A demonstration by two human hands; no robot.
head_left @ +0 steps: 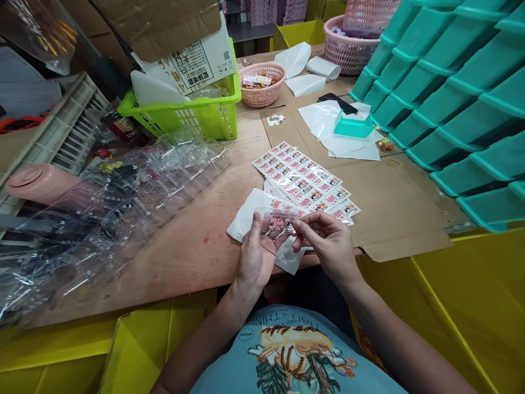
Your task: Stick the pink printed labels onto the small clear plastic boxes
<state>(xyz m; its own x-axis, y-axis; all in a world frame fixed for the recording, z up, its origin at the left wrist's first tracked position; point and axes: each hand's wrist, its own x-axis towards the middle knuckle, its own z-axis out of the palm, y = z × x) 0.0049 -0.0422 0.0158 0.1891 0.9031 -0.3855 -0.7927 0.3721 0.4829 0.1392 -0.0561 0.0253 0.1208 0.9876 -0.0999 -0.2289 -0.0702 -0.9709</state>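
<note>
My left hand (255,256) is closed around a small clear plastic box (278,223) with a pink sticker on its lid, held just above the table's near edge. My right hand (327,242) pinches the box's right end with fingertips pressed together. Under the hands lies a white backing sheet (248,218). Just beyond them sheets of pink and white stickers (303,180) are spread on the wooden table (192,246).
A heap of clear plastic boxes (123,202) fills the table's left. Behind stand a green basket (192,112), a pink basket of small items (262,85) and a teal box (353,126). Stacked teal trays (459,98) rise at right. Yellow cartons (471,306) flank my lap.
</note>
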